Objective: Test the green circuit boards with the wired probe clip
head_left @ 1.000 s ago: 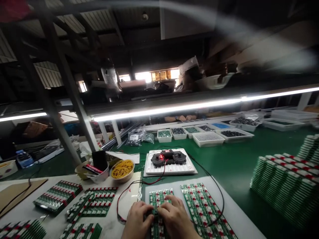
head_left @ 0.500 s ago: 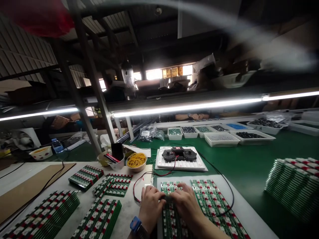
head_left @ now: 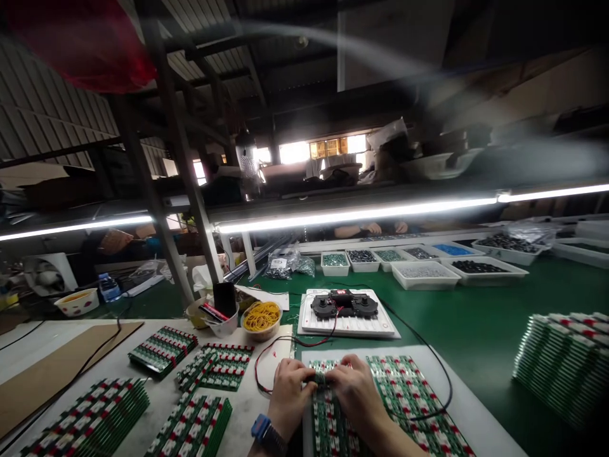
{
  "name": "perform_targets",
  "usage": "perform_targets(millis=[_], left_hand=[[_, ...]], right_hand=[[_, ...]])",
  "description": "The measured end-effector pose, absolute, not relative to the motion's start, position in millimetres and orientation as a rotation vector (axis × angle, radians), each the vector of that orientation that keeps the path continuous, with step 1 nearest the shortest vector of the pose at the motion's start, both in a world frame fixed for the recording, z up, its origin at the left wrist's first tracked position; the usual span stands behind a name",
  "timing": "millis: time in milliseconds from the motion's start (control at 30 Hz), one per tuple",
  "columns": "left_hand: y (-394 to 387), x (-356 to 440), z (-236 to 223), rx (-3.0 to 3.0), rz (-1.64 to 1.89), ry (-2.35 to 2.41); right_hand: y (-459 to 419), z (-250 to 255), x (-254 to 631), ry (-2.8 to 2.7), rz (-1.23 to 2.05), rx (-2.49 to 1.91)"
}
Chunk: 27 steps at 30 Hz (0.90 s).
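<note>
Small dark circuit-board piece (head_left: pixel 320 379) is sitting between both hands near the front edge of the counter (head_left: pixel 471 304), its long axis hidden by the fingers. Left hand (head_left: pixel 288 397) and right hand (head_left: pixel 354 393) are holding it from either side in a narrow grip, just above a stack of green boards (head_left: pixel 328 416) running away from the person on a white sheet (head_left: pixel 428 362).

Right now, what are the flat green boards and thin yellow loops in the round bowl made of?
The flat green circuit boards look like coated fibreglass: glossy, dotted with small parts. The thin yellow loops are probably rubber bands, dull and softly bent.
</note>
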State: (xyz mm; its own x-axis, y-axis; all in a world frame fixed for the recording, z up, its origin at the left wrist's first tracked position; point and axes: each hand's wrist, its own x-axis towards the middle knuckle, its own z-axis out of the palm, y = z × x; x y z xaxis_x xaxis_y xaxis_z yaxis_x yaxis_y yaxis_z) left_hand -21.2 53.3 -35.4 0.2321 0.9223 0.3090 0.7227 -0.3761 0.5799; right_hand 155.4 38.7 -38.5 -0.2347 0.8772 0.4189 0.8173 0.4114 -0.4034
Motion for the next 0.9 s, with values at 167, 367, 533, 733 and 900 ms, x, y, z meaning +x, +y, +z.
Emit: perform_targets(millis=[167, 367, 533, 733, 900], left_hand=[[53.9, -23.7, -38.0, 2.230, 0.937, 1.441], [58.1, -24.5, -40.9, 2.117, 0.888, 1.430], [60.6, -24.2, -40.9, 2.111, 0.806, 1.473], [59.4, -22.9, -40.3, 2.127, 0.779, 1.502], [59.7, -22.3, -42.7, 2.131, 0.775, 1.498]], right_hand=[[39.1, -41.0, 158.8, -2.106, 0.081, -1.390], [39.5, -41.9, 159.6, -2.153, 0.075, -1.430], [39.0, -41.1, 156.7, -2.179, 0.044, -1.435], [35.5, -43.1, 151.4, -2.177, 0.005, -1.464], [35.0, -48.1, 153.0, -2.170, 0.035, -1.409]])
